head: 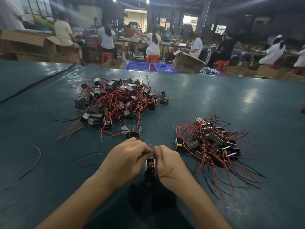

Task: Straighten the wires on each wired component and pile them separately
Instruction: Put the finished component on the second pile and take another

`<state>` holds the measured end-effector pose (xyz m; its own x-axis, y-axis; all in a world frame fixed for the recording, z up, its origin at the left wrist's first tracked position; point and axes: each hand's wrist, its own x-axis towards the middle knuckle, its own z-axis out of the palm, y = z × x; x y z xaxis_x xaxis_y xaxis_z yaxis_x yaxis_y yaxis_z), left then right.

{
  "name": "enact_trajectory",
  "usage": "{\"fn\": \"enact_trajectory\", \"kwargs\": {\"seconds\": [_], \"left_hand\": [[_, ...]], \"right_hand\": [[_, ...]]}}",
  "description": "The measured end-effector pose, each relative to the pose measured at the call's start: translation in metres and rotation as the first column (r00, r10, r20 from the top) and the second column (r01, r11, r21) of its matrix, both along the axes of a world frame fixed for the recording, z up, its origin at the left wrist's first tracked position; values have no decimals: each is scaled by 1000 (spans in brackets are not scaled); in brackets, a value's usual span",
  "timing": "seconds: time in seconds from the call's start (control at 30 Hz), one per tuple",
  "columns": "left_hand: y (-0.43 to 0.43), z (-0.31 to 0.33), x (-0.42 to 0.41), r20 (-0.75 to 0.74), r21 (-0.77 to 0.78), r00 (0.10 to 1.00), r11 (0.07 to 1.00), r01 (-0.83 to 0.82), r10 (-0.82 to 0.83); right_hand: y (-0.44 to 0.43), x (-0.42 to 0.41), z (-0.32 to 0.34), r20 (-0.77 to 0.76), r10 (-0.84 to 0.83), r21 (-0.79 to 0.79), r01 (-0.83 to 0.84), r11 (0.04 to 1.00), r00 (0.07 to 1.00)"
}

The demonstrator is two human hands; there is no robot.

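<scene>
While your left hand (125,156) and right hand (166,161) grip its wires, the black component (150,166) sits between them near the surface's (231,96) near edge, its long axis pointing away from you, with yellow and blue parts showing.

We're in a factory assembly hall: rows of workers (154,42) sit on red stools (152,59) at long benches (125,40), cardboard boxes (188,62) and blue crates (137,66) crowd the floor, and wired components (118,100) heap up on the green worktable (231,100).

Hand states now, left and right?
Left hand: closed, gripping the wired component.
Right hand: closed, pinching the same component.
</scene>
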<state>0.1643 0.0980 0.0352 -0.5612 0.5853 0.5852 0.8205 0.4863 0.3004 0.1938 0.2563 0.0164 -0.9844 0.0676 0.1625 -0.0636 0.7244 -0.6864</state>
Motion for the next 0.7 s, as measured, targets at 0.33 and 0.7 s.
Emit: {"fn": "enact_trajectory", "kwargs": {"seconds": [0.33,0.7], "left_hand": [[-4,9,-8,485,326,874,922,-210,27],[-10,15,-12,741,400,630,907,-132,-235]], "right_hand": [[18,7,27,-193,-193,-644,24,765,962],[11,5,11,-607,183,88,-163,983,774]]}}
